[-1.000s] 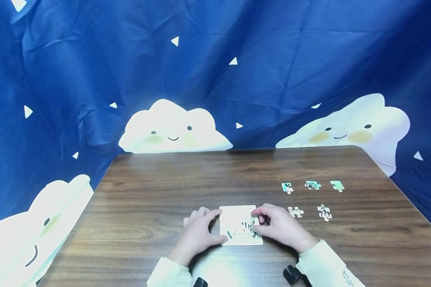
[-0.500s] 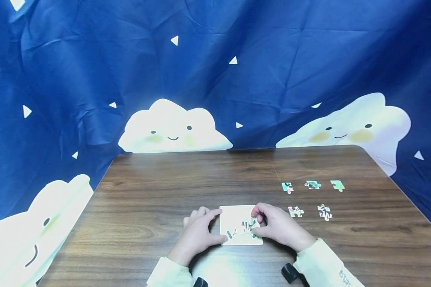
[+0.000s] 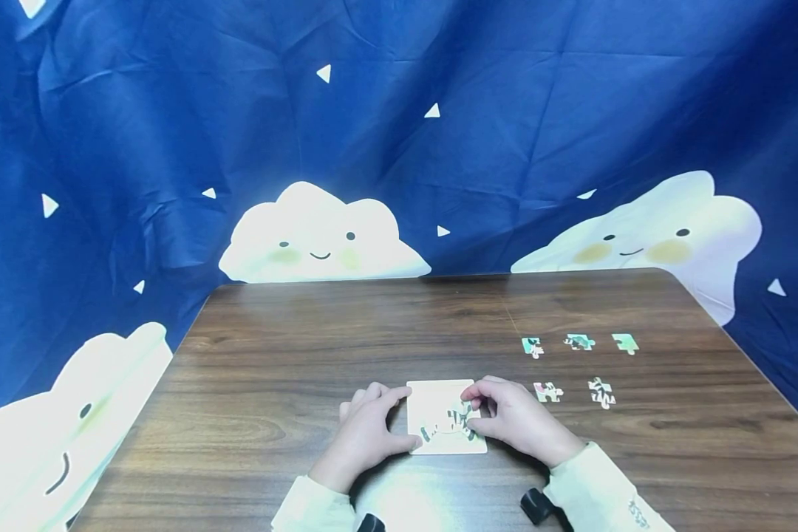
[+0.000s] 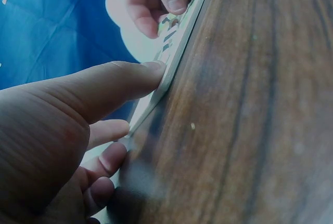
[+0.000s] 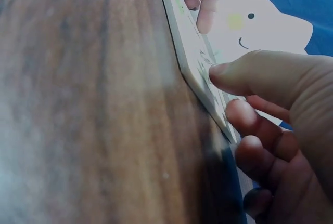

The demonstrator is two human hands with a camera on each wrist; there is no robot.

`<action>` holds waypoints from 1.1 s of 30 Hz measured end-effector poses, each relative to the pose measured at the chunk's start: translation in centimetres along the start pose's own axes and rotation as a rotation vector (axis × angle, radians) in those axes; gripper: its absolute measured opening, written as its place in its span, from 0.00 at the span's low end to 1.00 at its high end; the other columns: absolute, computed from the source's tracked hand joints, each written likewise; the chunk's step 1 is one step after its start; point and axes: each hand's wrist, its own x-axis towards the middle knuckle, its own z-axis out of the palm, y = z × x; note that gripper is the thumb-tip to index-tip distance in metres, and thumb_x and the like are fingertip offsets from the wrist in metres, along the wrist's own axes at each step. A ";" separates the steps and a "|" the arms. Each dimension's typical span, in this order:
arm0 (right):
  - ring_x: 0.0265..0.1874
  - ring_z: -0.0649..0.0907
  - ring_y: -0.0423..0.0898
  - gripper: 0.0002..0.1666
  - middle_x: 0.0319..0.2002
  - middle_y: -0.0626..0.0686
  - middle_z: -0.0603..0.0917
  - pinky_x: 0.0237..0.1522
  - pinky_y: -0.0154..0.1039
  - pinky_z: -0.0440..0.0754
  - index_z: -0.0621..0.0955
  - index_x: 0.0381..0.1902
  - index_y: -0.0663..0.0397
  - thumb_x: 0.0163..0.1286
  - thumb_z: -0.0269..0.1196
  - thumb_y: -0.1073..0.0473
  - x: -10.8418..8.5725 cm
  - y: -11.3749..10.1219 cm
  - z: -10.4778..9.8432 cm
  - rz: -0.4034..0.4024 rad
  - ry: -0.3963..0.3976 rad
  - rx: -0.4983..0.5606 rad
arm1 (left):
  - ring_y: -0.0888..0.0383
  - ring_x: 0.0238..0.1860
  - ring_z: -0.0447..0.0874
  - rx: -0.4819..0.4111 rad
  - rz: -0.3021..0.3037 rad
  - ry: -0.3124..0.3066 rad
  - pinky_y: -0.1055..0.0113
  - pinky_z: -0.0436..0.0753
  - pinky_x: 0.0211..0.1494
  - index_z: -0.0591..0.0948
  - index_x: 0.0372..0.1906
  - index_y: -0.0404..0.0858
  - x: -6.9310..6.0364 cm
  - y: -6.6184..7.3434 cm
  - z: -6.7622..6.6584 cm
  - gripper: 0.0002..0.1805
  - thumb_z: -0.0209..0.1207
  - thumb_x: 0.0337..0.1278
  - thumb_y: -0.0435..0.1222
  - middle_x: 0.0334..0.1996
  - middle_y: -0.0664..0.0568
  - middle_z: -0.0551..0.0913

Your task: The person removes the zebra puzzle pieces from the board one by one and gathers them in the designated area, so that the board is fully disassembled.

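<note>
A small pale puzzle board (image 3: 432, 403) lies on the table, with black zebra stripes and a little green on it. My left hand (image 3: 366, 436) holds its left side, thumb on the near corner and index finger at the far corner. My right hand (image 3: 522, 421) is over the board's right side. Its thumb and index finger pinch a striped, greenish puzzle piece (image 4: 170, 25) on the board, partly covered by the fingers. In the right wrist view the right thumb (image 5: 223, 76) sits on the board's surface, with the other fingers curled beside the edge.
Several loose puzzle pieces lie on the brown wooden table (image 3: 306, 340) to the right: a green one (image 3: 625, 343), a striped one (image 3: 601, 393), a pinkish one (image 3: 548, 392) and others behind. A blue cloud-printed curtain (image 3: 399, 133) hangs at the back.
The right hand's index finger and thumb have shifted slightly at the board's right side. The left hand, the board and the loose pieces stay where they were.
</note>
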 end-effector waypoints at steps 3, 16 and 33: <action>0.30 0.75 0.39 0.17 0.32 0.42 0.78 0.34 0.32 0.74 0.85 0.40 0.47 0.52 0.76 0.63 -0.2 0.2 0.0 -0.029 0.037 0.003 | 0.56 0.44 0.67 0.002 0.002 -0.001 0.54 0.60 0.47 0.79 0.64 0.48 0.1 0.1 0.1 0.43 0.74 0.35 0.54 0.44 0.58 0.73; 0.28 0.75 0.37 0.16 0.33 0.40 0.77 0.31 0.31 0.72 0.85 0.42 0.48 0.54 0.73 0.65 -0.8 0.2 -1.1 -0.004 0.115 -0.003 | 0.57 0.44 0.67 -0.011 0.007 0.005 0.54 0.60 0.46 0.79 0.65 0.49 0.0 0.2 -0.1 0.43 0.75 0.35 0.54 0.44 0.58 0.74; 0.24 0.74 0.38 0.20 0.32 0.40 0.77 0.27 0.29 0.71 0.85 0.42 0.52 0.49 0.73 0.70 -2.7 1.9 -3.2 -0.117 0.232 -0.034 | 0.57 0.44 0.67 -0.011 0.004 -0.002 0.54 0.60 0.47 0.79 0.64 0.48 0.0 0.1 -0.1 0.43 0.75 0.35 0.54 0.44 0.58 0.74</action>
